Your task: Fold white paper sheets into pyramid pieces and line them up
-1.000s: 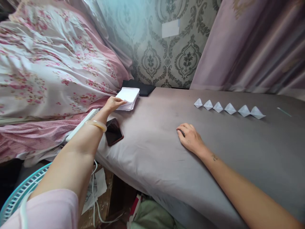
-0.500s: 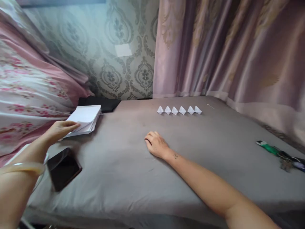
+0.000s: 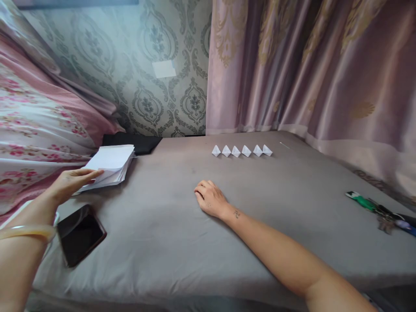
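Note:
At the left, a stack of white paper (image 3: 112, 157) lies with its near edges uneven. My left hand (image 3: 72, 181) is at its front corner, thumb and fingers pinched on the edge of the top sheet, which is slightly raised there. My right hand (image 3: 210, 198) rests on the grey cloth in the middle, its fingers curled in and nothing visible in them. Beyond it, several small folded white paper shapes (image 3: 236, 151) stand in a row.
A dark phone (image 3: 81, 235) lies below my left hand. Behind the paper is a flat black item (image 3: 143, 143). Keys with a green tag (image 3: 365, 202) lie at the right. A pink curtain (image 3: 247, 86) hangs at the back, and floral fabric (image 3: 39, 125) borders the left.
The whole view has shifted a little, so things appear slightly further left. My left hand keeps its pinch at the paper's edge; my right hand stays where it was on the cloth.

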Motion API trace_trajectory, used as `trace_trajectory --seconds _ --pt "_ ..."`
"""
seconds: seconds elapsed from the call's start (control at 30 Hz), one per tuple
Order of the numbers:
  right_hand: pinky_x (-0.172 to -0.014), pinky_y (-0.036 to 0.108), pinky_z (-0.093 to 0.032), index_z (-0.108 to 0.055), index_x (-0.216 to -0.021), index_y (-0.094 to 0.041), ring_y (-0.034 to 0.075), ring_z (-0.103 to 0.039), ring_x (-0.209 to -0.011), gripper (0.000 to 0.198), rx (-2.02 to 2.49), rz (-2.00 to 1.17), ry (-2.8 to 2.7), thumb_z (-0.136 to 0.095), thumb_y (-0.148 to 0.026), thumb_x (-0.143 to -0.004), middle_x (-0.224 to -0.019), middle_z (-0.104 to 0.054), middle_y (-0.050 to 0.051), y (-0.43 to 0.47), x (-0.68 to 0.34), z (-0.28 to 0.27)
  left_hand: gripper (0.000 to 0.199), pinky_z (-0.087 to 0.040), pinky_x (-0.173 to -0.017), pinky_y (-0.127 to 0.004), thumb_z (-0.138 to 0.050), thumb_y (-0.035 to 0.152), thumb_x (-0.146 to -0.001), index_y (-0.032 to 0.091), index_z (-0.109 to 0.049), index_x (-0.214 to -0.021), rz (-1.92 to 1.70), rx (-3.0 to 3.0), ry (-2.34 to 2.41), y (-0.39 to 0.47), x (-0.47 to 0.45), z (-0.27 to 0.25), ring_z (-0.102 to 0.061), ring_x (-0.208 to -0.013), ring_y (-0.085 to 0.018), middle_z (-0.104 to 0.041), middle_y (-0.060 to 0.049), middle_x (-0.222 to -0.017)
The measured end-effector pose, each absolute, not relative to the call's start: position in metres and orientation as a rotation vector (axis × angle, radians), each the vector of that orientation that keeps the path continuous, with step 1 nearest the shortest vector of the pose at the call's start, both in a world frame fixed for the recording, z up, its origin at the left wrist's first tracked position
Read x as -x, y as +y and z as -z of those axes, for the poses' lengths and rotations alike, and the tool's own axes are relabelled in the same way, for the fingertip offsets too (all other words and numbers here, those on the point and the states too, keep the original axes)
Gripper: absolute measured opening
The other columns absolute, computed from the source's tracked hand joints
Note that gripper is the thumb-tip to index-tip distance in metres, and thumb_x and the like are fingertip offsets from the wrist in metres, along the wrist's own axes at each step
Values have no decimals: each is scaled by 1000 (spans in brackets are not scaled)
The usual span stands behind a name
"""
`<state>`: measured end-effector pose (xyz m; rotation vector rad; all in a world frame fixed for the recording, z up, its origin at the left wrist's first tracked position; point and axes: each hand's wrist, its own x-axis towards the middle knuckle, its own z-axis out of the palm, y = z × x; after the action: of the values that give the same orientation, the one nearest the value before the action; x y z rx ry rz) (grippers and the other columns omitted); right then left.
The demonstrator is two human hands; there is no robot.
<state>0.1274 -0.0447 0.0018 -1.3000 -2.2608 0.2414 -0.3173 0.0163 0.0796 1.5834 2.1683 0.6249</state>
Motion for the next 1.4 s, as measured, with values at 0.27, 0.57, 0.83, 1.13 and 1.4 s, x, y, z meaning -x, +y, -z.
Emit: trace_trajectory --seconds 0.27,0.57,0.83,1.13,1.4 --pt "-86 29 -40 -68 -93 -18 17 -50 -90 23 1305 -253 -2258 -45 -19 -93 -101 -63 6 -44 -127 -1 41 -40 -67 -16 -77 59 -44 28 -69 -70 -986 -1465 2016 8 296 -85 -54 -69 -10 -64 13 -64" --pt "-85 29 -40 -68 -93 -18 17 -50 -90 22 1294 -248 -2253 -46 -19 -93 -100 -63 7 -44 -127 0 29 -38 -71 -15 -76 47 -55 22 -67 -69 -717 -1736 2086 9 279 -87 -55 -71 -10 -65 11 -65" --pt "-86 29 -41 -69 -94 -17 17 -50 -91 23 1308 -217 -2274 -46 -20 -92 -102 -64 7 -45 -127 -1 18 -37 -69 -23 -47 32 -85 21 -53 -97 -494 -1773 2778 8 250 -100 -50 -72 -15 -58 2 -73" --pt "-89 28 -41 -68 -97 -17 17 -53 -93 24 1311 -297 -2287 -44 -20 -93 -105 -65 7 -47 -130 -7 23 -38 -70 -24 -27 22 -95 15 -47 -104 -203 -2751 2518 -9 152 -114 -59 -86 -19 -63 -7 -92" --pt "-82 31 -43 -62 -99 -19 21 -58 -97 20 1674 -233 -2187 -43 -22 -92 -102 -65 9 -43 -163 -18 22 -45 -66 -31 -40 6 -83 14 -52 -100 118 -2922 1603 -26 33 -68 -67 -82 -24 -68 -11 -87"
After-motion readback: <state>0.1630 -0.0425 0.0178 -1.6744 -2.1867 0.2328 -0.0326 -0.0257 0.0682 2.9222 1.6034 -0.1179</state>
